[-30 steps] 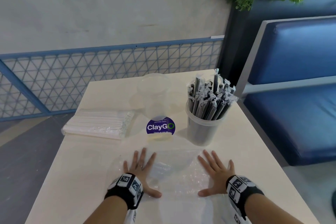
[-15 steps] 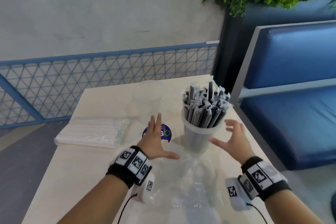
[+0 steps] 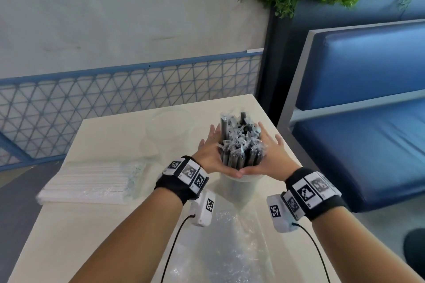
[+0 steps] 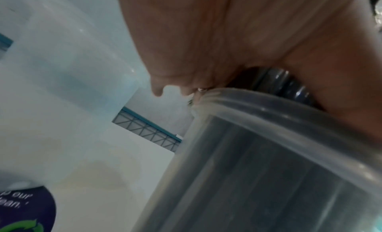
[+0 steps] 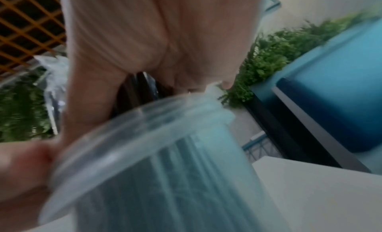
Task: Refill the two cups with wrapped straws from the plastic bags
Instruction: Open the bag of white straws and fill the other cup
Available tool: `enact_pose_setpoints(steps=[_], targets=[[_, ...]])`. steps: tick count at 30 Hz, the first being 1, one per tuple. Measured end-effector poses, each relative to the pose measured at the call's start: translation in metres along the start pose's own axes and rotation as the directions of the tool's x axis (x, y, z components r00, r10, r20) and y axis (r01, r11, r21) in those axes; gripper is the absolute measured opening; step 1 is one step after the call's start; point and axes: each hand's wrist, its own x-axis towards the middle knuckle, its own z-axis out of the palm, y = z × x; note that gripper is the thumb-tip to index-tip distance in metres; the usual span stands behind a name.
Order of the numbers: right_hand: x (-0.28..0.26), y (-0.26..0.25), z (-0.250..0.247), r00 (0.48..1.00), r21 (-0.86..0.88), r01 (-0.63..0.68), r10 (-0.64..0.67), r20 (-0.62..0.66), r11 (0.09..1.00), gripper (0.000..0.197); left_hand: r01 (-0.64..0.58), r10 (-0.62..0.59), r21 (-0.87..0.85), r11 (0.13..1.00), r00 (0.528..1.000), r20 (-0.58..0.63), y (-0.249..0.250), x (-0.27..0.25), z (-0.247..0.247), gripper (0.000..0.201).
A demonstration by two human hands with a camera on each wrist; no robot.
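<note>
A translucent cup (image 3: 239,188) stands right of the table's middle, packed with black wrapped straws (image 3: 240,145). My left hand (image 3: 210,151) and right hand (image 3: 270,156) cup the bundle from both sides just above the rim, fingers straight against the wrappers, thumbs meeting at the front. The left wrist view shows my palm (image 4: 227,39) over the cup rim (image 4: 268,108); the right wrist view shows the other palm (image 5: 155,31) above the cup (image 5: 165,170). A second, empty clear cup (image 3: 169,128) stands behind and to the left. A bag of white wrapped straws (image 3: 92,181) lies at the left edge.
An emptied clear plastic bag (image 3: 230,248) lies flat on the cream table (image 3: 103,236) between my forearms. A purple sticker (image 4: 27,207) sits on the table near the cups. A blue bench (image 3: 358,145) stands close on the right; a blue lattice railing (image 3: 115,99) runs behind.
Both hands lifted off the flat empty bag, moved forward to the filled cup and closed in on the straw bundle from either side.
</note>
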Motion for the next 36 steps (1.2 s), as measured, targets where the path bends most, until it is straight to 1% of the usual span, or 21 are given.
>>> enact_pose_setpoints(steps=[1, 2, 4, 6, 8, 11, 14, 16, 18, 20, 22, 23, 24, 26, 27, 28, 30, 32, 34, 35, 36], targets=[[0.000, -0.004, -0.002, 0.999, 0.043, 0.037, -0.036, -0.023, 0.998, 0.119, -0.023, 0.022, -0.047, 0.999, 1.000, -0.020, 0.000, 0.000, 0.000, 0.130], [0.001, -0.005, -0.003, 0.997, 0.149, 0.058, -0.049, -0.059, 0.987, 0.113, -0.037, 0.033, -0.114, 0.993, 0.999, -0.042, 0.000, 0.000, -0.001, 0.121], [0.001, -0.004, -0.003, 0.990, 0.355, 0.100, -0.056, -0.133, 0.930, 0.096, -0.034, 0.012, -0.209, 0.977, 0.994, -0.106, 0.001, 0.000, -0.001, 0.097], [0.004, -0.003, -0.004, 0.974, 0.437, 0.160, -0.070, -0.216, 0.885, 0.082, -0.055, -0.007, -0.292, 0.955, 0.978, -0.207, 0.008, -0.002, -0.003, 0.084], [0.007, -0.002, -0.005, 0.950, 0.499, 0.217, -0.065, -0.304, 0.839, 0.069, -0.114, 0.005, -0.349, 0.930, 0.955, -0.297, 0.013, -0.002, -0.005, 0.085], [0.009, -0.006, -0.011, 0.908, 0.518, 0.272, -0.037, -0.418, 0.811, 0.060, -0.194, 0.059, -0.374, 0.907, 0.938, -0.342, 0.029, -0.004, -0.011, 0.090], [0.008, -0.013, -0.018, 0.877, 0.534, 0.328, -0.041, -0.479, 0.779, 0.066, -0.292, 0.129, -0.379, 0.878, 0.907, -0.400, 0.042, -0.005, -0.019, 0.101], [0.005, -0.018, -0.021, 0.869, 0.537, 0.342, -0.041, -0.493, 0.771, 0.072, -0.320, 0.129, -0.398, 0.860, 0.891, -0.436, 0.049, -0.009, -0.024, 0.112], [0.004, -0.019, -0.021, 0.870, 0.538, 0.350, -0.054, -0.490, 0.767, 0.073, -0.335, 0.136, -0.336, 0.880, 0.857, -0.497, 0.058, -0.016, -0.027, 0.111], [0.002, -0.021, -0.020, 0.857, 0.459, 0.361, -0.096, -0.506, 0.812, 0.066, -0.386, 0.251, -0.153, 0.910, 0.806, -0.536, 0.064, -0.022, -0.027, 0.097], [0.002, -0.020, -0.017, 0.851, 0.328, 0.348, -0.149, -0.504, 0.878, 0.055, -0.421, 0.382, 0.036, 0.906, 0.779, -0.497, 0.064, -0.022, -0.024, 0.077], [0.003, -0.020, -0.015, 0.870, 0.280, 0.313, -0.155, -0.469, 0.908, 0.051, -0.407, 0.413, 0.118, 0.906, 0.787, -0.458, 0.060, -0.020, -0.023, 0.066], [0.003, -0.019, -0.011, 0.899, 0.238, 0.262, -0.146, -0.413, 0.935, 0.048, -0.365, 0.410, 0.187, 0.912, 0.813, -0.413, 0.056, -0.017, -0.021, 0.059], [0.005, -0.017, -0.002, 0.945, 0.176, 0.181, -0.121, -0.305, 0.968, 0.047, -0.221, 0.301, 0.270, 0.937, 0.905, -0.301, 0.045, -0.010, -0.015, 0.058], [0.005, -0.017, 0.000, 0.955, 0.177, 0.170, -0.118, -0.273, 0.969, 0.047, -0.156, 0.232, 0.292, 0.944, 0.941, -0.247, 0.042, -0.009, -0.012, 0.059], [0.004, -0.018, 0.001, 0.957, 0.194, 0.176, -0.122, -0.265, 0.965, 0.048, -0.126, 0.192, 0.293, 0.948, 0.960, -0.206, 0.039, -0.008, -0.009, 0.062], [0.001, -0.019, 0.001, 0.948, 0.300, 0.204, -0.111, -0.298, 0.932, 0.055, -0.182, 0.213, 0.184, 0.966, 0.963, -0.164, 0.035, -0.009, -0.007, 0.074], [-0.004, -0.013, 0.001, 0.946, 0.515, 0.199, -0.026, -0.323, 0.834, 0.075, -0.232, 0.223, -0.026, 0.972, 0.956, -0.188, 0.030, -0.015, -0.011, 0.094], [-0.009, -0.007, -0.002, 0.970, 0.673, 0.109, 0.069, -0.232, 0.732, 0.099, -0.172, 0.132, -0.179, 0.969, 0.968, -0.215, 0.022, -0.020, -0.017, 0.113], [-0.011, -0.006, -0.004, 0.984, 0.667, 0.059, 0.070, -0.165, 0.743, 0.109, -0.130, 0.090, -0.208, 0.970, 0.978, -0.188, 0.017, -0.020, -0.018, 0.121], [-0.011, -0.007, -0.005, 0.994, 0.611, 0.019, 0.052, -0.098, 0.792, 0.116, -0.105, 0.078, -0.196, 0.975, 0.987, -0.141, 0.014, -0.021, -0.018, 0.125]])
